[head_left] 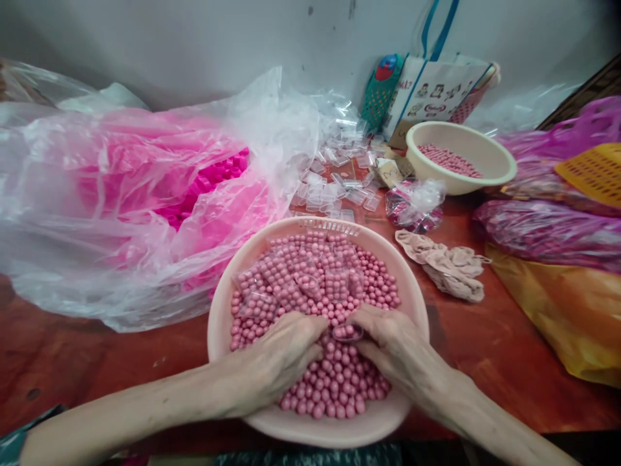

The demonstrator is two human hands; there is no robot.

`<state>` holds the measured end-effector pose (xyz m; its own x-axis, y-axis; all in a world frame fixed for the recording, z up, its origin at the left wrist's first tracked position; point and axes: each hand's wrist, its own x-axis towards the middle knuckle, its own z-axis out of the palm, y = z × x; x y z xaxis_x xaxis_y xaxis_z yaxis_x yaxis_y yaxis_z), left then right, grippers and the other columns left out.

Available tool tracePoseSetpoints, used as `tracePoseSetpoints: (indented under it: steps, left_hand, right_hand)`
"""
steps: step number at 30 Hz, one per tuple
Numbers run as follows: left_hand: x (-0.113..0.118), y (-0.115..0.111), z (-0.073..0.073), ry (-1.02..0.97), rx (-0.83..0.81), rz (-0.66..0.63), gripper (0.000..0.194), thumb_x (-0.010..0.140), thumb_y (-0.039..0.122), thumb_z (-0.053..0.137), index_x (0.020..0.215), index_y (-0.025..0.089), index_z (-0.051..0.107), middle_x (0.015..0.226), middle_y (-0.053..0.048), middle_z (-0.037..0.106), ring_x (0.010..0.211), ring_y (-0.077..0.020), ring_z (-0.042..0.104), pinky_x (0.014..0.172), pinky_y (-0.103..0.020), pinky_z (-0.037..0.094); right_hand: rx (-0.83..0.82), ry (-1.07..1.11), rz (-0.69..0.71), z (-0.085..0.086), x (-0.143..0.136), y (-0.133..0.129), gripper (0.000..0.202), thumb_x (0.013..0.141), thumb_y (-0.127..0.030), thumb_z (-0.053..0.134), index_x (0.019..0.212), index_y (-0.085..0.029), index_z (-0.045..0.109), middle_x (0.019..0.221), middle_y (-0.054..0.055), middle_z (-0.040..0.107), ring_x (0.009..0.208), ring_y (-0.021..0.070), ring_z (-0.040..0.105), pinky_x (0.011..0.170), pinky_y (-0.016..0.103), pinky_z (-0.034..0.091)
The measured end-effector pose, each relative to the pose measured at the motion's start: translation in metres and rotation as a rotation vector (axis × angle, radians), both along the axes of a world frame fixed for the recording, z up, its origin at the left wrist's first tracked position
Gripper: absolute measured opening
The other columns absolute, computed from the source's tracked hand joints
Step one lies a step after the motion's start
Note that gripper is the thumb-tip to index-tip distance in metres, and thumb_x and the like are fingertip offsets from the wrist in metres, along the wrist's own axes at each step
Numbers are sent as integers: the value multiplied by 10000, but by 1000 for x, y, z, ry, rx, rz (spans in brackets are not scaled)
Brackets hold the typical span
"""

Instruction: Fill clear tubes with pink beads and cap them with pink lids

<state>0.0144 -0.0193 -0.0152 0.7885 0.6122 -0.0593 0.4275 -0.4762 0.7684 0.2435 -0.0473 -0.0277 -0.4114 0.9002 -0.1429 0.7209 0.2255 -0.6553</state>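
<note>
hold sm clear plastic pink-bead-filled pouch (pixel 347 332) level, rt hand (pixel 405 340) fingers clamped on it; lt hand (pixel 287 346) grip, from here, can't tell.

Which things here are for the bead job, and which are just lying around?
Being used:
pink beads
pale pink basin
small clear case in the right hand
bead-filled cases
probably the loose clear pieces

Seemingly just lying about:
crumpled beige cloth
white bag with blue straps
yellow plastic

Hands (pixel 292 342) over pink beads (pixel 336 382)
</note>
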Motion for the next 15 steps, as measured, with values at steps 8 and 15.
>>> tracePoseSetpoints:
  steps: [8, 15]
  left_hand:
    - [15, 5, 19, 53, -415, 185, 136, 854, 306, 569, 807, 190, 621, 780, 43, 601, 808, -155, 537, 724, -232, 352]
    - [11, 5, 21, 48, -525, 245, 128, 831, 263, 569, 778, 158, 620, 688, 44, 525, 677, -121, 469, 616, -222, 323]
  right_hand:
    - [-97, 247, -138, 17, 1, 0, 51, 787, -145, 665, 797, -153, 616, 722, -6, 608, 687, 151, 553, 621, 260, 376]
    - [-74, 323, -145, 23, 2, -2, 48, 806, -155, 656, 808, -164, 609, 742, -24, 599, 711, 125, 554, 643, 235, 384]
